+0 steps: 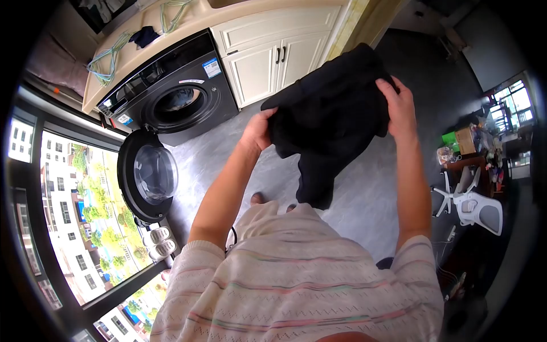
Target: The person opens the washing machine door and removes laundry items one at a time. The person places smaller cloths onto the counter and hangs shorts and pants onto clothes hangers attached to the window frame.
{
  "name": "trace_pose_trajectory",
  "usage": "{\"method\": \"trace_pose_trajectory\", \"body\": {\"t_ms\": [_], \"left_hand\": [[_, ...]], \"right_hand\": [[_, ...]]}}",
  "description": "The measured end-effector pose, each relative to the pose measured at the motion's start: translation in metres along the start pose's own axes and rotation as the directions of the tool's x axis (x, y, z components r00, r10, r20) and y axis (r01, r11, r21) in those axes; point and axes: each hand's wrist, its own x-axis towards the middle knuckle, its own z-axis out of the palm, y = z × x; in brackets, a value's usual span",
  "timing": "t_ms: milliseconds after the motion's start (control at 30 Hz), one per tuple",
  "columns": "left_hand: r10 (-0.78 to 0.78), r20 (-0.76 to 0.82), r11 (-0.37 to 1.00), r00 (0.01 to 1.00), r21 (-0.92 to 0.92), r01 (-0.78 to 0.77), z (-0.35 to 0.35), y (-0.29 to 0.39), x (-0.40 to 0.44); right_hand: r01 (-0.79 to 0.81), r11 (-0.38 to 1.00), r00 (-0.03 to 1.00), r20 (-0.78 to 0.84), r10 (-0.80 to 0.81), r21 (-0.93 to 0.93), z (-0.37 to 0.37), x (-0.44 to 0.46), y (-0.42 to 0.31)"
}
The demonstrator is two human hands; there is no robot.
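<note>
A black garment (336, 114) is stretched between my two hands in front of my body, with one narrow part, a leg or sleeve, hanging toward the floor. My left hand (259, 130) grips its left edge, thumb on top and fingers mostly hidden behind the cloth. On the opposite edge, my right hand (400, 109) is closed on the fabric. To the left stands a black front-loading washing machine (131, 94), its round door (130, 171) swung wide. Some laundry (183, 98) shows inside the drum.
Wire hangers (108, 60) and a dark cloth (144, 36) lie on the beige countertop (199, 17). White cabinets (253, 74) adjoin the washer. Slippers (160, 242) are by the window on the left. A white office chair (478, 211) and a cluttered desk (464, 162) stand at right.
</note>
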Motion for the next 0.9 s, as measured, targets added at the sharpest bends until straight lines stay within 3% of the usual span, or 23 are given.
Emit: {"method": "trace_pose_trajectory", "body": {"t_ms": [33,67,167,200,233,267,367,400,433,500,533,567,633,700,800,833,867,900], "left_hand": [[-0.056,0.079,0.998,0.995,-0.018,0.058,0.021,0.006,-0.014],[-0.078,0.173,0.996,0.982,-0.021,0.083,0.041,0.009,-0.028],[-0.065,0.300,0.990,0.952,-0.099,0.099,0.092,0.008,-0.050],[-0.063,0.360,0.996,0.931,-0.033,0.081,0.101,0.005,-0.047],[-0.063,0.422,0.998,0.905,0.031,0.055,0.110,0.000,-0.043],[-0.053,0.475,0.993,0.879,0.118,-0.004,0.120,-0.008,-0.037],[-0.113,0.519,0.911,0.847,0.394,-0.119,0.155,-0.042,-0.052],[-0.192,0.521,0.897,0.831,0.436,-0.066,0.163,-0.052,-0.061],[-0.190,0.546,0.734,0.816,0.631,-0.252,0.167,-0.069,-0.057],[-0.253,0.650,0.644,0.716,0.666,-0.377,0.180,-0.093,-0.076],[-0.323,0.741,0.697,0.589,0.607,-0.382,0.185,-0.099,-0.079],[-0.295,0.707,0.654,0.643,0.640,-0.404,0.190,-0.091,-0.096],[-0.322,0.808,0.632,0.493,0.572,-0.524,0.203,-0.069,-0.116],[-0.298,0.941,0.706,0.158,0.329,-0.627,0.214,-0.062,-0.143],[-0.344,0.916,0.465,0.206,0.357,-0.810,0.210,-0.022,-0.159],[-0.056,0.917,0.305,0.394,0.391,-0.868,0.190,-0.012,-0.150],[0.204,0.831,0.145,0.517,0.497,-0.856,0.171,-0.005,-0.131],[0.427,0.621,0.218,0.657,0.635,-0.741,0.149,0.001,-0.105]], "right_hand": [[0.063,0.989,0.993,-0.091,-0.075,-0.132,-0.015,0.008,0.007],[0.305,0.669,0.870,-0.088,-0.486,-0.678,-0.036,0.020,0.029],[0.289,0.714,0.907,-0.057,-0.417,-0.638,-0.021,-0.028,0.023],[0.217,0.955,0.974,0.115,-0.197,-0.201,-0.004,-0.047,0.042],[0.054,0.991,0.929,0.369,-0.005,-0.122,0.013,-0.069,0.057],[0.001,0.981,0.870,0.485,0.096,-0.195,0.031,-0.082,0.075],[-0.021,0.964,0.919,0.374,0.123,-0.265,0.051,-0.085,0.116],[-0.052,0.972,0.927,0.350,0.133,-0.231,0.048,-0.083,0.117],[-0.074,0.978,0.935,0.327,0.136,-0.195,0.044,-0.083,0.116],[-0.115,0.984,0.938,0.312,0.152,-0.136,0.037,-0.085,0.111],[-0.129,0.984,0.938,0.307,0.160,-0.121,0.036,-0.088,0.112],[-0.141,0.984,0.938,0.303,0.167,-0.106,0.034,-0.090,0.111],[-0.156,0.983,0.939,0.294,0.177,-0.094,0.033,-0.090,0.113],[-0.173,0.982,0.940,0.285,0.189,-0.080,0.032,-0.093,0.112],[-0.185,0.981,0.941,0.278,0.196,-0.065,0.035,-0.088,0.113],[-0.187,0.981,0.942,0.273,0.196,-0.060,0.037,-0.085,0.114],[-0.189,0.981,0.943,0.267,0.196,-0.053,0.039,-0.081,0.114],[-0.192,0.980,0.945,0.263,0.197,-0.044,0.041,-0.077,0.115]]}}
